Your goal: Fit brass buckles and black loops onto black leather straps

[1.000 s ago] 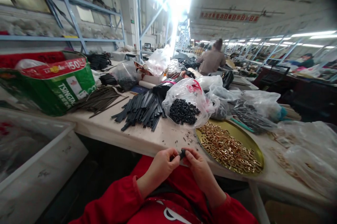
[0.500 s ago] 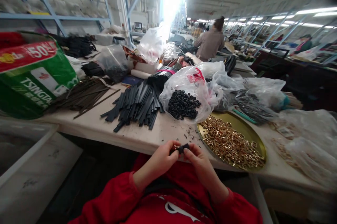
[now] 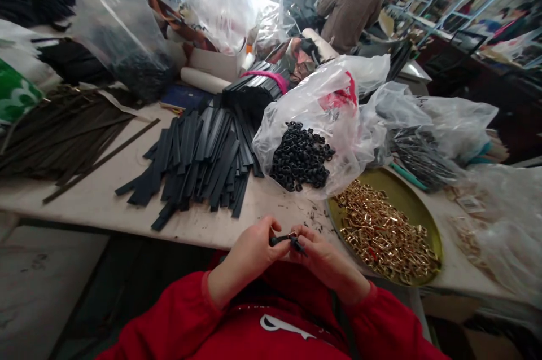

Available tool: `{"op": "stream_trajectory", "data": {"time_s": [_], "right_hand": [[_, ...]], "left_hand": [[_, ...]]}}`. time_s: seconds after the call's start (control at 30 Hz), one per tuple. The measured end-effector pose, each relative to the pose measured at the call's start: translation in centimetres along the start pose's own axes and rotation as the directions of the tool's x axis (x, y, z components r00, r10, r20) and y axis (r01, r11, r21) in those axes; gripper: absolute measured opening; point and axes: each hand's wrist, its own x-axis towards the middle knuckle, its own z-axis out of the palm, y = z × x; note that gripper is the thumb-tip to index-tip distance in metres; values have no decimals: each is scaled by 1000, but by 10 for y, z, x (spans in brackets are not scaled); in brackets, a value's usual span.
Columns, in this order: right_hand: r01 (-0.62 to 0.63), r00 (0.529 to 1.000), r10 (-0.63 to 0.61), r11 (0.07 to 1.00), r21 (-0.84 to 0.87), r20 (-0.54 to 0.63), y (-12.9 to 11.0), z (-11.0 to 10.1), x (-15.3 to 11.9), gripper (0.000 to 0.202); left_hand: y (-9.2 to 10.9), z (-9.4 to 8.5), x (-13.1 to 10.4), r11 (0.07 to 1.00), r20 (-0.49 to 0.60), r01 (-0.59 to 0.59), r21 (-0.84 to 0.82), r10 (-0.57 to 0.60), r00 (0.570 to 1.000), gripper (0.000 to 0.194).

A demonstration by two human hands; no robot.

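My left hand (image 3: 254,247) pinches one end of a black strap piece (image 3: 280,240) at the table's front edge. The other end is between the fingers of my right hand (image 3: 319,253), where a small gold-coloured glint shows by the strap. Fingers hide part of the piece. Just beyond my hands, small black loops (image 3: 300,157) lie in an open clear plastic bag (image 3: 347,140). To the right is a round tray (image 3: 436,224) of gold metal buckles (image 3: 381,230). Black flat strips (image 3: 203,157) lie in a fanned pile at the left.
Brown strips (image 3: 63,134) lie on the table (image 3: 139,207) at the far left. Plastic bags (image 3: 449,123) fill the right side. A white roll (image 3: 205,79) and a person in brown (image 3: 351,7) are farther back.
The view has tilted down and come closer to the table. My hands have turned the black piece, and more of its strap shows between them.
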Motion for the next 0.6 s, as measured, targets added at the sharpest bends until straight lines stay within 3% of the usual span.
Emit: {"op": "stream_trajectory", "data": {"time_s": [0.2,0.37,0.5,0.6], "right_hand": [[-29,999,32,991,-132,20,-9,-9,23,38],[132,988,-150,947,-294,-39,-8,-11,29,36],[286,902,-402,829,-481,-155,-2,-11,29,30],[338,828,-521,759,-556,-208,0,-13,24,26]], "left_hand": [[-6,-4,20,999,20,41,-30,-40,999,35],[-6,-4,27,995,63,45,-88,-40,997,29],[-2,-1,23,939,184,90,-331,-29,982,26],[0,4,14,865,235,166,-474,-57,970,25]]}}
